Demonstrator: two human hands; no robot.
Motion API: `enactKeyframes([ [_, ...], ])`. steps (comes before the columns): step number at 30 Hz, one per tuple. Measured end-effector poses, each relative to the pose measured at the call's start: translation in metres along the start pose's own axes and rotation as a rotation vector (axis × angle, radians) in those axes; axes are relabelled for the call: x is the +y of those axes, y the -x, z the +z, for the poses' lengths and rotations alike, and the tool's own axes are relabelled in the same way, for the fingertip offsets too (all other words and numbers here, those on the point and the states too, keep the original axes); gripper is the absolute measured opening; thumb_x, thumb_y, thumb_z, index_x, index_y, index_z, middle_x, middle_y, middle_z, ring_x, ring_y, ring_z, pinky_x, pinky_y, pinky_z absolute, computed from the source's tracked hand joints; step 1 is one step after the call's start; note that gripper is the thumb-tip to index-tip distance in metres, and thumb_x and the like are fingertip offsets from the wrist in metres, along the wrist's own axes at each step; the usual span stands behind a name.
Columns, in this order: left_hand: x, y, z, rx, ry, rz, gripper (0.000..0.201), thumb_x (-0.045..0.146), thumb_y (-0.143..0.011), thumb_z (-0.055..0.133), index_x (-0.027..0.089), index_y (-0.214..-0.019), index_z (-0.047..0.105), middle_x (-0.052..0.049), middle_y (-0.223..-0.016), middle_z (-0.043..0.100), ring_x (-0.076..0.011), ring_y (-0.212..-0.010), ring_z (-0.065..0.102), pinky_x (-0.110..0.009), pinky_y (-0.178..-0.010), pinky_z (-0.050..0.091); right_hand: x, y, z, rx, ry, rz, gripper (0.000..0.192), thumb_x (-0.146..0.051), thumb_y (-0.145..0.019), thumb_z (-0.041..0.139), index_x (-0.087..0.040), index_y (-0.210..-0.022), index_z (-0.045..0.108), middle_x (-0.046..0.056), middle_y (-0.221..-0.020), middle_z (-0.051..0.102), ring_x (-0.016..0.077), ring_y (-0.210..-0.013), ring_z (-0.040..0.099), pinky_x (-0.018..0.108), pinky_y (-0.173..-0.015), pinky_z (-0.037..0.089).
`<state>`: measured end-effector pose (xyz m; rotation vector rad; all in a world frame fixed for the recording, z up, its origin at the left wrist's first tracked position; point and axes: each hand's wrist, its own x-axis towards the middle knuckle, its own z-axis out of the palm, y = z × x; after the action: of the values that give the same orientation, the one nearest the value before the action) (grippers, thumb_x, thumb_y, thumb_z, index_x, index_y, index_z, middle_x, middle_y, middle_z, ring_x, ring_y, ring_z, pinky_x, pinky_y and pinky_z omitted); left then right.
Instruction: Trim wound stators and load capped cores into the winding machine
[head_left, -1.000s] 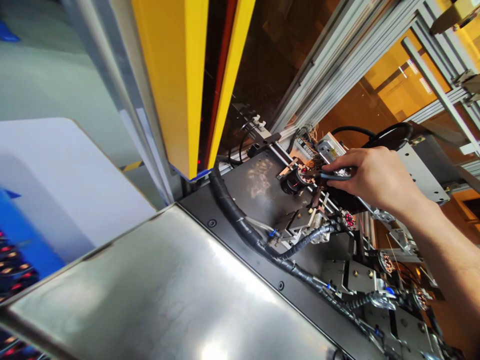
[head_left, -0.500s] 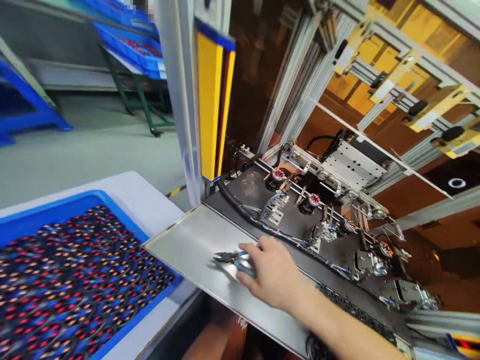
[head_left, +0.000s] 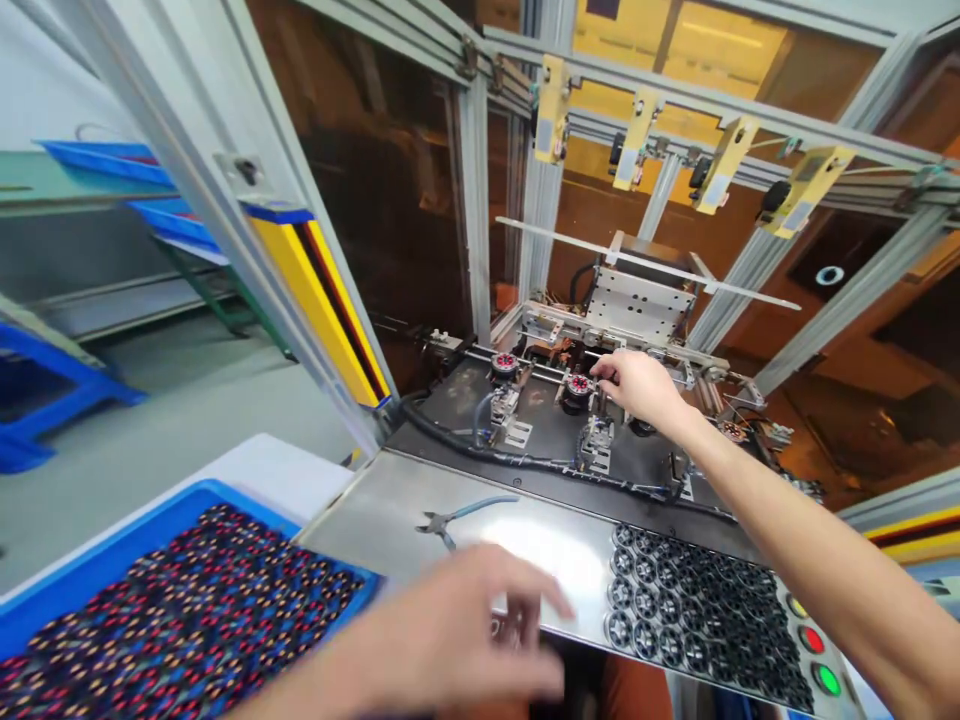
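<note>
The coil [head_left: 578,386] lies at nine o'clock from my nearer right hand [head_left: 639,385], grip unclear; my left hand [head_left: 461,630] spreads apart.

At the far left, two blue trays [head_left: 105,162] sit one above the other, with a blue stand [head_left: 60,385] below them on the grey floor [head_left: 225,410]. A yellow strip [head_left: 307,305] runs down a metal post beside a dark brown panel [head_left: 367,150]. Four yellow brackets [head_left: 726,165] hang along the upper rail, and a red button [head_left: 811,639] and a green button [head_left: 828,680] show at lower right.
</note>
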<state>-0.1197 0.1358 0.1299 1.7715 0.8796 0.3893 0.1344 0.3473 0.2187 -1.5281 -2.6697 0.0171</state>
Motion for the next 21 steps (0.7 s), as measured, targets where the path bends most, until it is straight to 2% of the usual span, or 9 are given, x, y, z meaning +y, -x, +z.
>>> enactKeyframes([
  [2,0.013,-0.021,-0.067,0.478,-0.248,0.015,0.032,0.061,-0.101,0.077,0.036,-0.115,0.091,0.001,-0.090,0.083,-0.0210,-0.083,0.074,-0.037,-0.079,0.057,0.025,-0.027,0.011,-0.101,0.027,0.006,0.027,-0.032,-0.115,0.079,-0.018,-0.138,0.079,0.011,-0.134,0.080,0.0292,-0.123,0.079,0.053,-0.111,0.067],
  [3,0.016,-0.037,-0.101,0.677,-0.405,0.006,0.033,0.059,-0.106,0.071,0.033,-0.115,0.090,0.001,-0.091,0.082,-0.0203,-0.083,0.072,-0.037,-0.083,0.057,0.031,-0.037,0.020,-0.145,0.038,-0.001,0.032,-0.035,-0.114,0.082,-0.018,-0.141,0.077,0.011,-0.138,0.079,0.0290,-0.123,0.079,0.053,-0.110,0.068],
  [4,0.015,-0.055,-0.132,0.805,-0.567,-0.025,0.033,0.055,-0.109,0.067,0.031,-0.118,0.089,0.001,-0.095,0.083,-0.0202,-0.086,0.071,-0.036,-0.085,0.056,0.035,-0.045,0.031,-0.180,0.051,-0.009,0.037,-0.038,-0.114,0.083,-0.019,-0.144,0.076,0.011,-0.142,0.078,0.0293,-0.125,0.079,0.053,-0.110,0.069],
  [6,0.004,-0.091,-0.182,0.820,-0.777,-0.096,0.032,0.049,-0.107,0.072,0.028,-0.125,0.087,-0.001,-0.115,0.085,-0.0225,-0.102,0.072,-0.036,-0.093,0.055,0.037,-0.055,0.050,-0.219,0.083,-0.008,0.041,-0.040,-0.114,0.083,-0.019,-0.148,0.074,0.013,-0.148,0.076,0.0310,-0.129,0.078,0.055,-0.111,0.069],
  [8,-0.018,-0.121,-0.212,0.780,-0.863,-0.148,0.035,0.049,-0.100,0.084,0.024,-0.124,0.088,-0.006,-0.123,0.085,-0.0278,-0.117,0.069,-0.039,-0.104,0.053,0.036,-0.062,0.065,-0.231,0.117,0.008,0.042,-0.041,-0.115,0.081,-0.020,-0.150,0.073,0.014,-0.151,0.074,0.0318,-0.132,0.077,0.055,-0.112,0.068],
  [11,-0.054,-0.152,-0.228,0.697,-0.977,-0.237,0.041,0.053,-0.093,0.094,0.021,-0.118,0.087,-0.011,-0.129,0.082,-0.0338,-0.132,0.066,-0.051,-0.123,0.047,0.036,-0.073,0.074,-0.256,0.149,0.025,0.041,-0.041,-0.115,0.081,-0.020,-0.150,0.073,0.014,-0.152,0.074,0.0318,-0.132,0.076,0.056,-0.112,0.068],
  [14,-0.077,-0.166,-0.233,0.624,-1.068,-0.302,0.038,0.054,-0.100,0.089,0.020,-0.114,0.084,-0.011,-0.137,0.080,-0.0352,-0.144,0.064,-0.062,-0.136,0.037,0.038,-0.087,0.075,-0.312,0.156,0.026,0.039,-0.041,-0.115,0.082,-0.020,-0.147,0.075,0.013,-0.150,0.075,0.0311,-0.131,0.077,0.054,-0.111,0.068],
  [17,-0.085,-0.169,-0.240,0.572,-1.128,-0.334,0.036,0.053,-0.103,0.087,0.019,-0.114,0.083,-0.011,-0.139,0.079,-0.0353,-0.148,0.063,-0.064,-0.138,0.035,0.038,-0.100,0.074,-0.370,0.156,0.011,0.038,-0.041,-0.114,0.082,-0.020,-0.145,0.076,0.013,-0.149,0.075,0.0307,-0.130,0.077,0.054,-0.111,0.069],
  [21,-0.084,-0.168,-0.248,0.502,-1.186,-0.307,0.036,0.049,-0.102,0.089,0.019,-0.120,0.083,-0.012,-0.143,0.078,-0.0369,-0.152,0.062,-0.067,-0.139,0.034,0.037,-0.111,0.073,-0.420,0.157,0.006,0.037,-0.041,-0.114,0.082,-0.019,-0.143,0.076,0.013,-0.147,0.076,0.0303,-0.128,0.077,0.053,-0.110,0.069],
])
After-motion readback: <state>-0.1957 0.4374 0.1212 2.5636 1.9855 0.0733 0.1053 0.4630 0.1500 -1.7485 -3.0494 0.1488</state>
